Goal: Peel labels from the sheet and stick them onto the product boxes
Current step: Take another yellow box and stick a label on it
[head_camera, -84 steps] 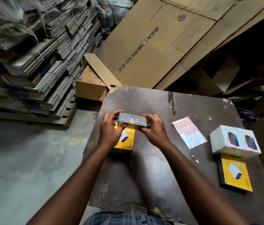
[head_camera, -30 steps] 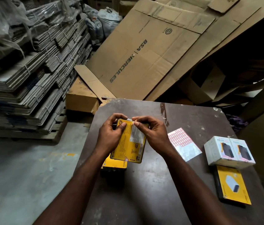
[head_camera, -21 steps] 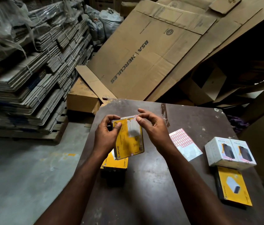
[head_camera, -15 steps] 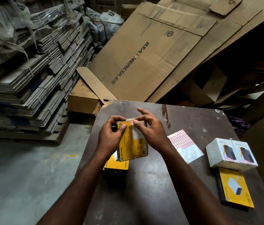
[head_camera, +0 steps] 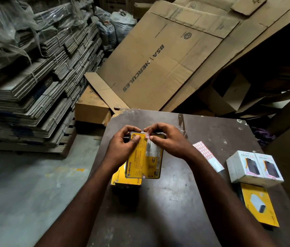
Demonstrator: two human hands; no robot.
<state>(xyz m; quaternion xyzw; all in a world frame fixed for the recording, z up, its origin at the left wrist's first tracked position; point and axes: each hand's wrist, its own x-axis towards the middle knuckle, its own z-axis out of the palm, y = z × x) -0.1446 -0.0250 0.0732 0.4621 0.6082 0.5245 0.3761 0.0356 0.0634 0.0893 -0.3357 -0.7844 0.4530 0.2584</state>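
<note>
Pressing a red-edged label [head_camera: 147, 134] onto the top edge of the yellow box [head_camera: 143, 163], right hand [head_camera: 170, 142] pinching it down, left hand [head_camera: 122, 148] in a curled grip round the box; right of that box, the label sheet [head_camera: 207, 156] and white boxes [head_camera: 254, 166] look next in line.

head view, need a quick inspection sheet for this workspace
surface: dark table, scuffed.
job's things: held box, printed back up; label at its top edge; sheet right of the hands; yellow box beneath the held one; white boxes and flat yellow box at right.
clutter: pale scraps at the far right corner.
hands: left hand grips the held box; right hand pinches the label onto it.
cables: nothing seen.
surroundings: flattened cartons behind, bundled cardboard at left, concrete floor.
</note>
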